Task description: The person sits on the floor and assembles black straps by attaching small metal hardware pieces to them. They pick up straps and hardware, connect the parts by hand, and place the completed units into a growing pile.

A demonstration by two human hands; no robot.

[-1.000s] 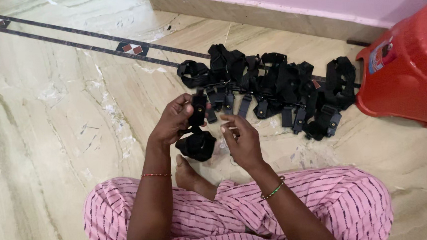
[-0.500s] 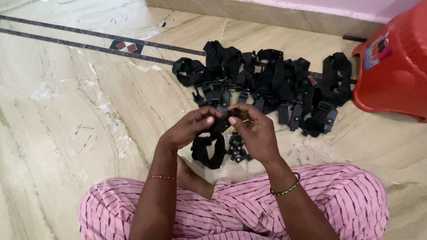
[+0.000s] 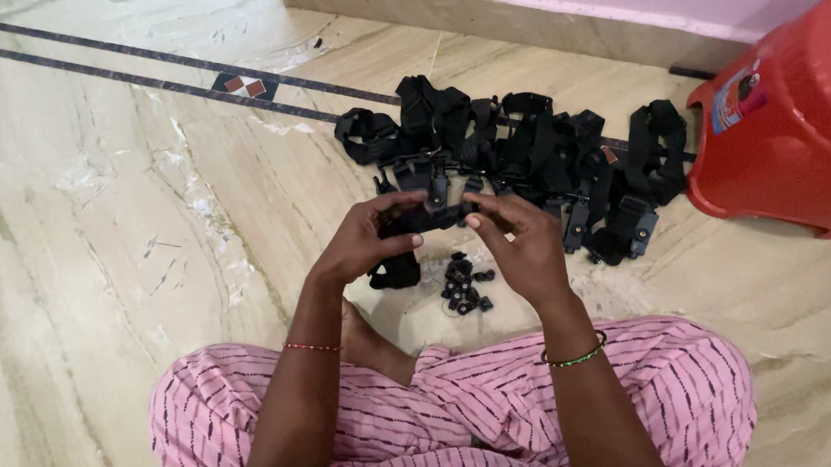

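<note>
Red plastic stool (image 3: 803, 124) is cut off by the right and top edges. Small black parts (image 3: 463, 286) on the floor are too small to be told apart. Black strap piece (image 3: 414, 222) is partly hidden by the left hand (image 3: 366, 240) and right hand (image 3: 517, 245). Heap of black straps (image 3: 528, 158) is tangled; single pieces cannot be separated.

Seated on marble floor (image 3: 93, 240). Left hand (image 3: 361, 239) and right hand (image 3: 522, 246) both pinch one black strap piece (image 3: 416, 222), held level above the floor; its loop hangs below the left hand. Small black clips (image 3: 463, 286) lie just beneath. Pile of black straps (image 3: 528, 154) beyond the piece; red stool (image 3: 803, 124) right of pile.
</note>
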